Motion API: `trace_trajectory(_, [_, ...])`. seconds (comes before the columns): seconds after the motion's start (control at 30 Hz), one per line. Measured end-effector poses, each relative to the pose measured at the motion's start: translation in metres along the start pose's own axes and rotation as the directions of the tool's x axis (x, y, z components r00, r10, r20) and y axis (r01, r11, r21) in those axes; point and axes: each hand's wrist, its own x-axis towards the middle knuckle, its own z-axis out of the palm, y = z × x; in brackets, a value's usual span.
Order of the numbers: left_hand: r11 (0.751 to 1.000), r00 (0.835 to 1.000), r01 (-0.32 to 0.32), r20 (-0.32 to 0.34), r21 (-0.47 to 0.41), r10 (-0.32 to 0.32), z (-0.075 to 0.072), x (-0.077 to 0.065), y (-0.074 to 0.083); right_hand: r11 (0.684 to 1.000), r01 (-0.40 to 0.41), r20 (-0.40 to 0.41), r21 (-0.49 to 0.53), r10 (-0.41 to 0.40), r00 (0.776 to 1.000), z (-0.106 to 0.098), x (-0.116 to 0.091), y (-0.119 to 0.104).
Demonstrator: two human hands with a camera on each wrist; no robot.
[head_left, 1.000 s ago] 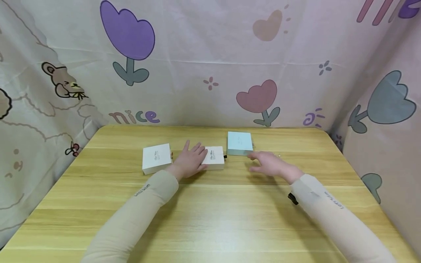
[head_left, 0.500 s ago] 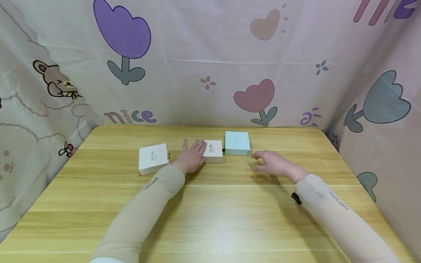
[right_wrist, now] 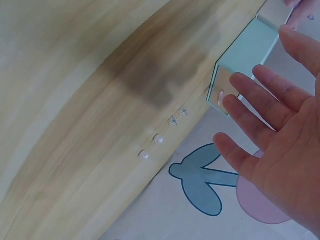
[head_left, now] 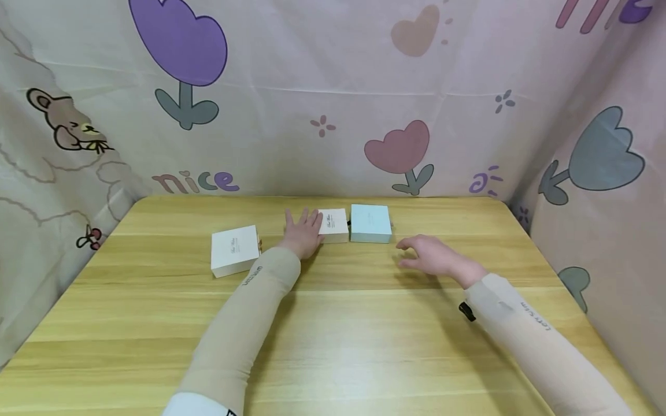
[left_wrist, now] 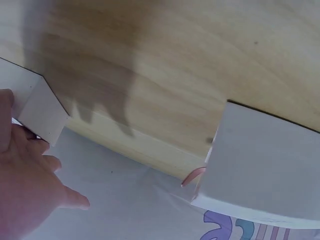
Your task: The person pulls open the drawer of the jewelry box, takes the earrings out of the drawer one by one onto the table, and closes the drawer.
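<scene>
My left hand (head_left: 302,236) lies at the left end of a small white box (head_left: 333,225) with dark lettering. Its fingers are spread, the nearest ones over the box's left edge, the thumb low against the front. In the left wrist view the thumb (left_wrist: 5,117) touches the box's white side (left_wrist: 45,117). Close to the white box's right end stands a pale blue box (head_left: 370,222). My right hand (head_left: 429,255) hovers to the right of the blue box, fingers loosely bent and holding nothing. Several small earrings (right_wrist: 172,120) lie on the table near it.
A larger white box (head_left: 235,251) with a pull ribbon (left_wrist: 192,176) stands to the left on the wooden table (head_left: 333,346). A printed fabric curtain (head_left: 291,104) rises behind the table's back edge and along both sides.
My left hand has slid the small white box back toward the curtain, level with the blue box. The right hand has drawn slightly away from the blue box. The view has shifted a little.
</scene>
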Motion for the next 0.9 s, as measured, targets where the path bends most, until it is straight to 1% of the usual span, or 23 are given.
trace_trajectory(0.1, [1.000, 1.000, 0.008, 0.025, -0.012, -0.008, -0.004, 0.000, -0.002, 1.000, -0.002, 0.003, 0.004, 0.002, 1.000, 0.000, 0.001, -0.001])
trace_trajectory(0.2, [0.997, 0.998, 0.008, 0.056, -0.077, -0.004, -0.009, -0.003, -0.007, 1.000, -0.008, 0.005, 0.009, 0.008, 1.000, 0.001, 0.000, 0.000])
trace_trajectory(0.3, [0.988, 0.997, 0.007, 0.080, -0.154, 0.005, -0.010, -0.007, -0.018, 1.000, -0.007, 0.007, 0.018, 0.006, 1.000, 0.002, 0.000, 0.002])
trace_trajectory(0.4, [0.972, 0.995, 0.020, 0.096, -0.234, 0.003, -0.011, -0.016, -0.035, 1.000, -0.002, 0.005, 0.021, 0.002, 1.000, 0.002, 0.000, 0.004])
trace_trajectory(0.53, [0.945, 0.993, 0.068, 0.118, -0.320, -0.031, -0.011, -0.035, -0.064, 1.000, 0.010, -0.004, 0.024, -0.010, 1.000, 0.003, 0.000, 0.003])
trace_trajectory(0.57, [0.941, 0.992, 0.078, 0.122, -0.330, -0.039, -0.010, -0.040, -0.071, 1.000, 0.007, -0.003, 0.029, -0.007, 1.000, 0.003, 0.000, 0.002])
trace_trajectory(0.63, [0.934, 0.991, 0.090, 0.128, -0.346, -0.048, -0.006, -0.049, -0.086, 0.999, 0.009, 0.003, 0.035, -0.009, 1.000, 0.005, 0.000, 0.001])
trace_trajectory(0.77, [0.938, 0.990, 0.096, 0.134, -0.333, -0.054, 0.002, -0.066, -0.113, 0.999, 0.009, 0.011, 0.040, -0.009, 1.000, 0.007, -0.001, -0.001])
trace_trajectory(0.83, [0.941, 0.989, 0.104, 0.135, -0.323, -0.063, 0.005, -0.074, -0.124, 0.999, 0.010, 0.007, 0.040, -0.010, 1.000, 0.007, -0.002, -0.002])
trace_trajectory(0.9, [0.945, 0.989, 0.112, 0.129, -0.309, -0.075, 0.008, -0.081, -0.132, 0.999, 0.003, 0.008, 0.045, -0.004, 1.000, 0.008, -0.002, -0.002])
